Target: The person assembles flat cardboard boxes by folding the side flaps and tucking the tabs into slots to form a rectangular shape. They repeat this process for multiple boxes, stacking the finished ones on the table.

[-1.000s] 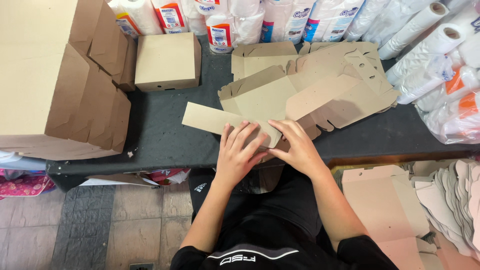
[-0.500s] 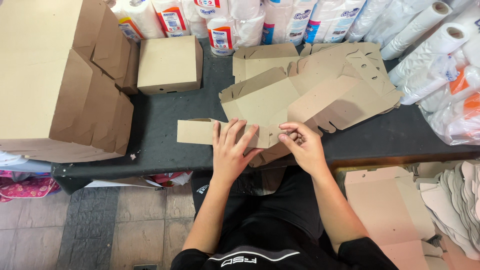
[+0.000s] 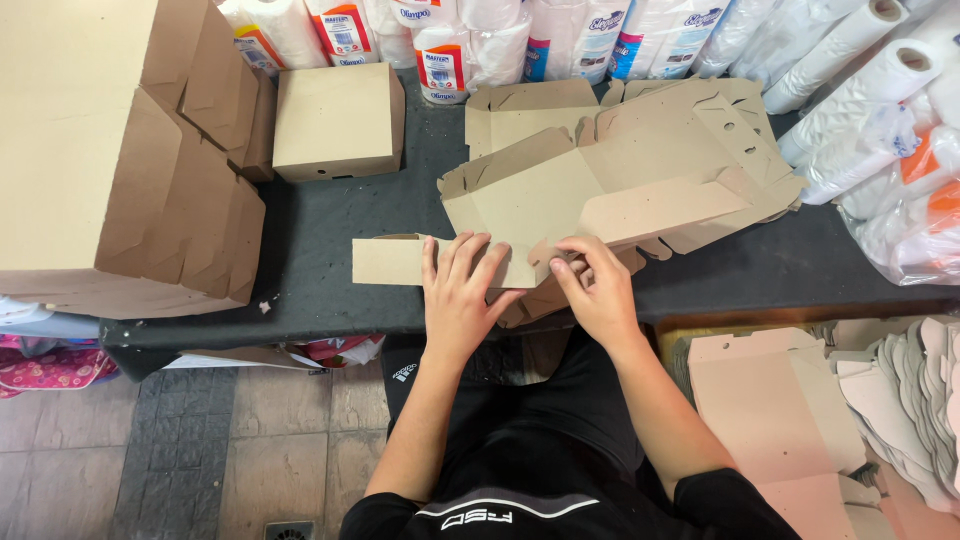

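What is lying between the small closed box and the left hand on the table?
In the head view, only bare dark table lies between the small box and the left hand, apart from the flat cardboard strip under the hand's fingers.

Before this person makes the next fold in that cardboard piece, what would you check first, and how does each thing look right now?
1. Left hand pressing the flat cardboard blank down: ok.
2. Right hand gripping a flap edge: ok, fingers pinched on it.
3. Blank lying flat on the dark table: ok at its left end; the rest is hidden.
4. Room to fold: not ok, the pile of unfolded blanks crowds it.
5. Finished small box out of the way: ok.
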